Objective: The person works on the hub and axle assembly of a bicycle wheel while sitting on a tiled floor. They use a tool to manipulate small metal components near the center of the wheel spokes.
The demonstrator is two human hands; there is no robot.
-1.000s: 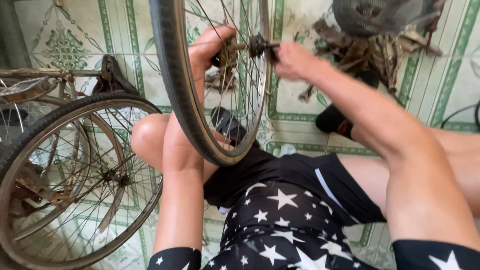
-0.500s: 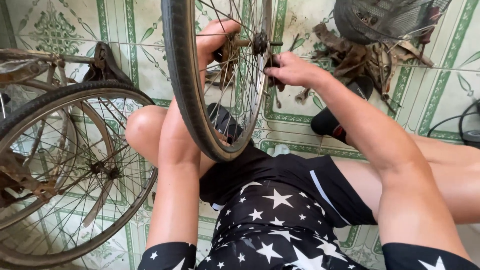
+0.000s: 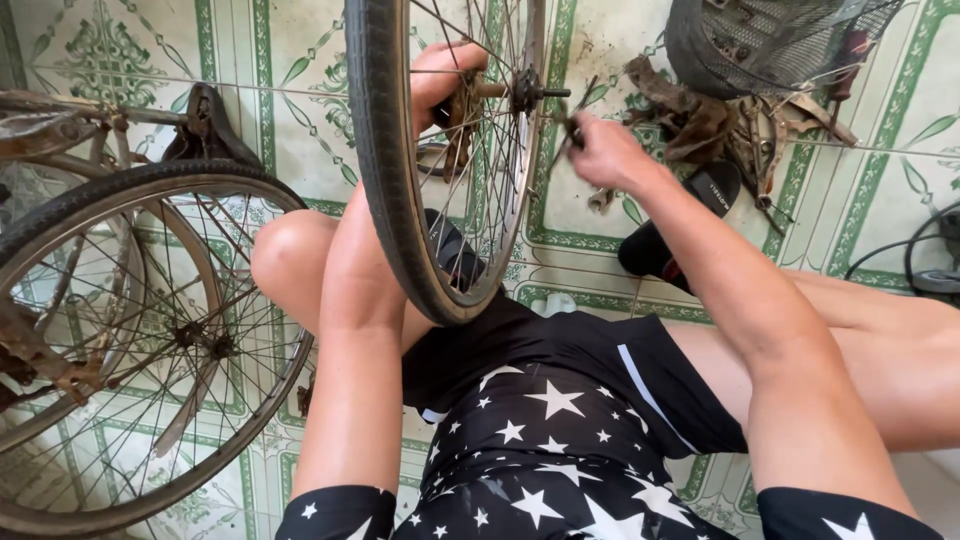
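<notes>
A bicycle wheel [image 3: 385, 170] with a black tyre stands upright between my knees. My left hand [image 3: 440, 80] reaches behind the spokes and grips the rusty sprocket side of the hub [image 3: 490, 90]. On the other side, just right of the axle end, my right hand [image 3: 605, 150] is closed around a small dark metal tool [image 3: 570, 115]. The tool's tip is near the axle; whether it touches is unclear.
A rusty bicycle lies at the left with its wheel [image 3: 140, 340] and saddle [image 3: 205, 125] close to my left knee. A wire basket [image 3: 770, 45] and rusty parts [image 3: 710, 115] sit at the top right. A black sandal [image 3: 680, 225] is on the tiled floor.
My right hand has pulled away from the axle to the right, with the tool in it. The view shifted slightly; my left hand stays on the hub.
</notes>
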